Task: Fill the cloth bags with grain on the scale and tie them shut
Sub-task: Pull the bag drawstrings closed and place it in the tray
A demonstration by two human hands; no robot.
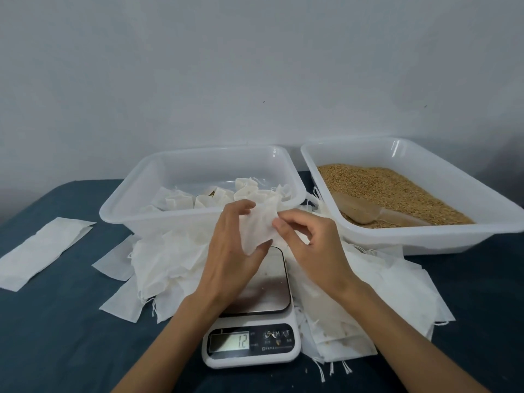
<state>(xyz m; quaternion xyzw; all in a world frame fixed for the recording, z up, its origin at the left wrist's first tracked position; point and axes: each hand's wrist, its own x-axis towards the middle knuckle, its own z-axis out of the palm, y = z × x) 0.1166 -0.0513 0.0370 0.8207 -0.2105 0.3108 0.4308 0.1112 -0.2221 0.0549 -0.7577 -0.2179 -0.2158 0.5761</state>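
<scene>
Both hands, left hand [226, 248] and right hand [309, 245], pinch the empty cloth bag [259, 226] at centre frame; limp, featherlight, best held by its mouth edges.

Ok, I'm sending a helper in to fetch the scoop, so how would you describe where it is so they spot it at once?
Start at the two white plastic tubs at the back of the dark blue table; take the right tub, the one holding golden-brown grain. The scoop lies at the grain's near left edge. It is the only tool there, translucent and brownish, partly sunk in the grain.
</scene>
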